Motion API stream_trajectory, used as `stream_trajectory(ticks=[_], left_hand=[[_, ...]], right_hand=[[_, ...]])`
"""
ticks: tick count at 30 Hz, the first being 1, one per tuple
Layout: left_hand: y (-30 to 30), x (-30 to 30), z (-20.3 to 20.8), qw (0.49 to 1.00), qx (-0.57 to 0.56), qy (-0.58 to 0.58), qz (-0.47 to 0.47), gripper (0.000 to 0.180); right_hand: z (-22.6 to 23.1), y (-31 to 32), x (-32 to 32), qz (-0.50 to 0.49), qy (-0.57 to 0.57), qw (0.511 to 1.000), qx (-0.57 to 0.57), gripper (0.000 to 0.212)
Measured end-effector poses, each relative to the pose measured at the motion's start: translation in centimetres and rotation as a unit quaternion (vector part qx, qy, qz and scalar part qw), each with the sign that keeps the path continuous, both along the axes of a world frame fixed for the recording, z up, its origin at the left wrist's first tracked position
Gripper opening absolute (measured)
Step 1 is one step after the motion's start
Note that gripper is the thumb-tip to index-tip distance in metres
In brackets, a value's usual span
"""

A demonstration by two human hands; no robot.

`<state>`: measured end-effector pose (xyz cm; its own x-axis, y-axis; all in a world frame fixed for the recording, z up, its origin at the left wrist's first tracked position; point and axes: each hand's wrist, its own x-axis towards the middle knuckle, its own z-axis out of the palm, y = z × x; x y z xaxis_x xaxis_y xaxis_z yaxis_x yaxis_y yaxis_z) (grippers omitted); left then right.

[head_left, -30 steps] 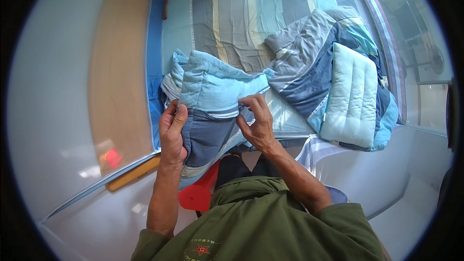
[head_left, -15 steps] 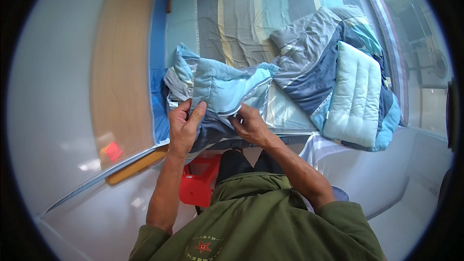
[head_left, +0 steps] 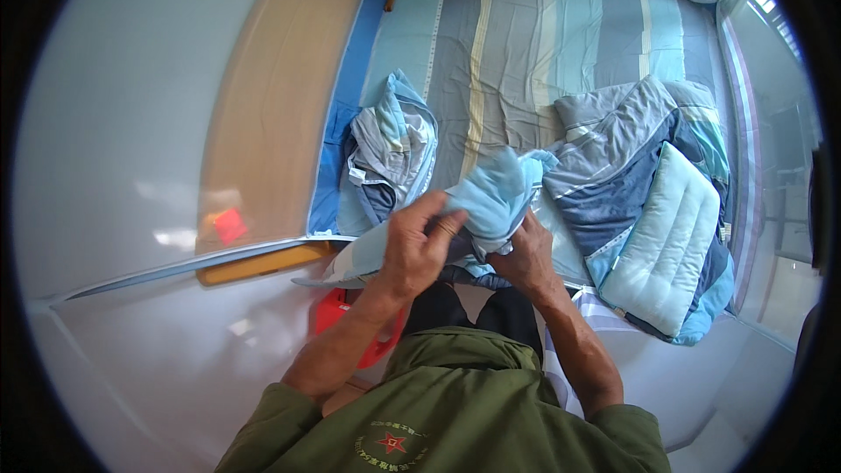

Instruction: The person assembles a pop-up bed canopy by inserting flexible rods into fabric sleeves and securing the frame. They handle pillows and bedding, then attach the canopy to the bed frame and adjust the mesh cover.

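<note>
A pale blue cloth cover, which looks like a pillowcase, is bunched up in front of me at the near edge of the bed. My right hand grips its lower gathered edge, the fingers curled into the fabric. On its left side, my left hand is closed on the cloth, thumb and fingers slightly blurred. A grey and pale part of the fabric hangs down behind my left wrist. Its inner side is hidden.
A crumpled grey-and-blue cloth lies left on the striped bed sheet. At right, a pale quilted pillow rests on a folded blue-grey quilt. Wooden board stands left; a red stool is below.
Both hands have moved right with the pillowcase, away from the crumpled cloth at left, which now shows fully. The blue fabric is more bunched. My view has shifted too.
</note>
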<state>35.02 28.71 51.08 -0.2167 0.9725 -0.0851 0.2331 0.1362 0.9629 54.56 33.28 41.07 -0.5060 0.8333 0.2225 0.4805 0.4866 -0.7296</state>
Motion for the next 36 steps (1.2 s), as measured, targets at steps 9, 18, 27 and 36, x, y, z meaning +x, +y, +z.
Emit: stream_trajectory(ticks=[9, 18, 27, 36], left_hand=[[0.7, -13.2, -6.9, 0.981, -0.01, 0.079, 0.178, 0.02], [0.9, -11.4, -9.6, 0.988, 0.02, 0.149, -0.037, 0.04], [2.5, -24.5, -14.9, 0.948, 0.002, 0.296, 0.118, 0.01], [-12.7, -46.8, -16.1, 0.779, -0.065, 0.58, 0.228, 0.022]], right_hand=[[2.3, 1.5, 5.0, -0.107, 0.007, 0.993, 0.046, 0.038], [4.0, 3.9, 10.9, -0.211, 0.04, 0.976, 0.022, 0.021], [3.4, 5.2, 19.8, -0.372, 0.168, 0.912, -0.038, 0.026], [-2.8, 9.1, 41.6, -0.532, 0.494, 0.675, -0.133, 0.05]])
